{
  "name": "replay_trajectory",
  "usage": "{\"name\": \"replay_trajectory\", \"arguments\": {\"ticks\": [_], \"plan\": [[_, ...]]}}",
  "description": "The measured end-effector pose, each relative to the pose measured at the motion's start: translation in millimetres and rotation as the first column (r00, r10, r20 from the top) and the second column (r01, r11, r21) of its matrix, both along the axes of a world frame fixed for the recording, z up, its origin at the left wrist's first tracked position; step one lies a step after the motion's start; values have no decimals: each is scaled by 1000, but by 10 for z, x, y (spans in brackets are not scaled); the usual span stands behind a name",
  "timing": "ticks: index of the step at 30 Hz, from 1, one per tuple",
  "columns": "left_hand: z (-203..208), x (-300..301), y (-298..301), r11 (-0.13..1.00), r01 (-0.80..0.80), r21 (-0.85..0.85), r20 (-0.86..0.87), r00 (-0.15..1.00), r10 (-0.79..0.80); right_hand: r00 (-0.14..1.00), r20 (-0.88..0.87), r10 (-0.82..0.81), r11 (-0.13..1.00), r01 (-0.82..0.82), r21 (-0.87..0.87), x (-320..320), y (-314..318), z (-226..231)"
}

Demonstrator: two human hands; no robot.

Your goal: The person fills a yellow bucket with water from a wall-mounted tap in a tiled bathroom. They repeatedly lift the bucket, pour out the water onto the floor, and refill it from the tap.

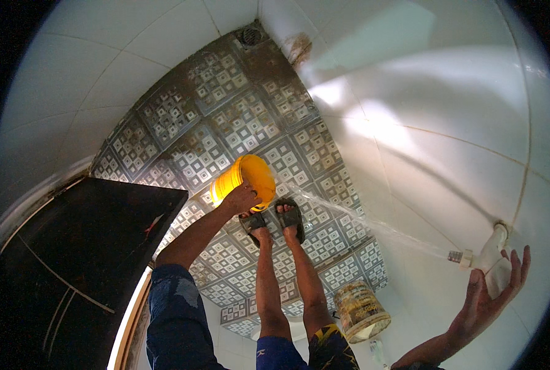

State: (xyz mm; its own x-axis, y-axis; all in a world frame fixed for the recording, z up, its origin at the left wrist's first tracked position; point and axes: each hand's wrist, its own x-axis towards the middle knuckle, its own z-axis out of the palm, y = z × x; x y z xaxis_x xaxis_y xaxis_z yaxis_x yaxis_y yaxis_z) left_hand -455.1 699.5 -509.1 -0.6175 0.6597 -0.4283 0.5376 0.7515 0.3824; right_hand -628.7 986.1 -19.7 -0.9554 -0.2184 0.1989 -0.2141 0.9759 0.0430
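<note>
My left hand [243, 198] grips the rim of a yellow plastic bucket [227, 180], which is held tilted above the floor in front of my feet. A thin stream of water [364, 221] runs from a white wall tap [492, 251] on the right toward the bucket's mouth. How much water is inside cannot be made out. Beside the tap's handle, my right hand [486, 303] has its fingers stretched out and its thumb apart; its palm is close to the tap, and whether it touches cannot be told.
Patterned tiles cover the wet floor [244, 126], darkly stained toward the drain [249, 36] in the far corner. A dark door panel [71, 259] stands at the left. Near my legs on the right is a stained, paint-spattered bucket [361, 308]. White tiled walls [410, 160] enclose the space.
</note>
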Motion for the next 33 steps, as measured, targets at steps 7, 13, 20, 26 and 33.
{"name": "replay_trajectory", "arguments": {"ticks": [7, 13, 20, 26, 33], "plan": [[94, 30, -87, 998, 68, -10, -19, 997, -68, 1000, 2, -8, 1000, 8, -28, 2, -46, -3], [100, -51, -99, 995, 43, 95, -148, 989, -29, 1000, 9, -19, 998, 20, -66, 0, -57, -12], [177, -179, 0, 982, -59, 180, -254, 962, 104, 1000, 10, -22, 998, 23, -61, 1, -68, -8], [261, -293, 189, 984, -101, 145, -186, 974, 127, 999, -3, -38, 999, 38, -20, 5, -43, -17], [517, -329, 314, 993, -118, 23, -115, 986, 120, 999, -25, -31, 999, 32, 7, -7, -37, -17]]}}
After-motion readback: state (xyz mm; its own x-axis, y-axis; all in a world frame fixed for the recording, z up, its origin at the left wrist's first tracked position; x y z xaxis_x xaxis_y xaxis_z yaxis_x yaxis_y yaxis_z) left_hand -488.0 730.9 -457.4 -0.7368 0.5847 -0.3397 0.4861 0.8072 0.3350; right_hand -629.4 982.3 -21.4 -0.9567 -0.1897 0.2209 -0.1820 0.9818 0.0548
